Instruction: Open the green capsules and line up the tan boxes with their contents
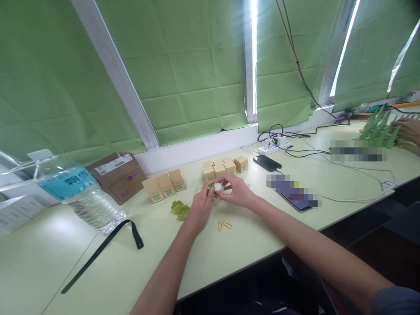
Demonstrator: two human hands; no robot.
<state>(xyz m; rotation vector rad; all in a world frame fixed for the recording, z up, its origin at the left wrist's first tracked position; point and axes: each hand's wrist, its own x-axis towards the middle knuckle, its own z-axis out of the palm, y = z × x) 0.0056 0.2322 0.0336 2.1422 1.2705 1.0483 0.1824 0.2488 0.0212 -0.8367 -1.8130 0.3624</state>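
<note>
My left hand (201, 205) and my right hand (236, 190) meet above the pale green table (229, 249), fingers pinched together on a small white and green object (218, 187) between them. Just left of my left hand lie small green pieces (180, 209). A yellowish loop (225, 225) lies on the table below my hands. Behind them stands a cluster of small tan boxes (223, 168), and three more tan boxes (166, 186) stand in a row to the left.
A large water bottle (78, 192) lies at the left beside a flat brown carton (118, 175) and a black strap (101, 249). Two phones (267, 162) (295, 197), a power strip (275, 146) and cables sit to the right. Another person's hand (408, 130) touches green pieces far right.
</note>
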